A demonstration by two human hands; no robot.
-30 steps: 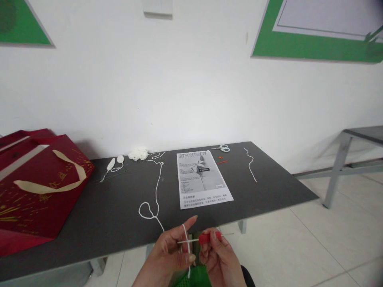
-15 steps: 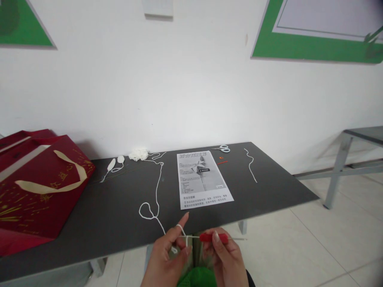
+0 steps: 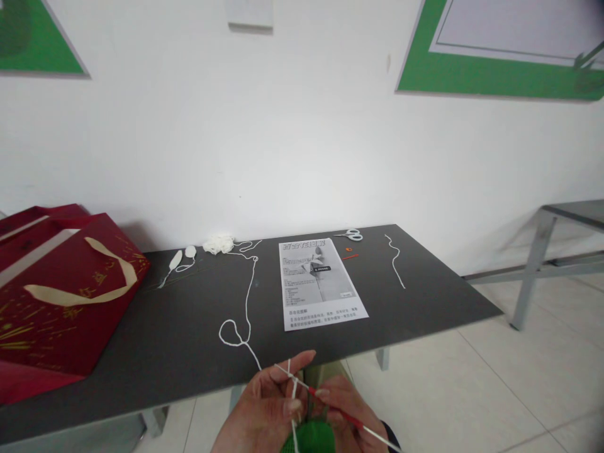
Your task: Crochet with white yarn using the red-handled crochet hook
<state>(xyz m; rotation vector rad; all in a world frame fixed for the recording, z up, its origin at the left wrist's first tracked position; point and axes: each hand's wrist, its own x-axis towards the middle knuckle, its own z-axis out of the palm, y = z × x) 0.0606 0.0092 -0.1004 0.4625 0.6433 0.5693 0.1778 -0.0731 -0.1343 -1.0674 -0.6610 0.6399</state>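
Observation:
My left hand [image 3: 271, 399] is at the table's front edge, with white yarn [image 3: 294, 390] looped round its index finger and pinched under the thumb. My right hand [image 3: 344, 406] grips a crochet hook [image 3: 353, 420] by its red handle. The hook's thin metal shaft slants up to the left and crosses the yarn by my left index finger. From my left hand the strand runs back over the table, making a loop, to a pile of white yarn [image 3: 219, 244] by the wall. The lower fingers of both hands are partly hidden.
A printed sheet [image 3: 325, 318] lies mid-table on the dark table [image 3: 189, 340]. Beyond it are scissors [image 3: 352, 235], small orange-red pieces [image 3: 350, 257] and a loose yarn length [image 3: 395, 261]. Two white knitted pieces [image 3: 176, 260] lie left, beside a red gift bag [image 3: 66, 302].
The crochet hook has turned from level to slanting, its handle end now lower right. My left index finger has swung right and lower, and the yarn strand now hangs below the thumb.

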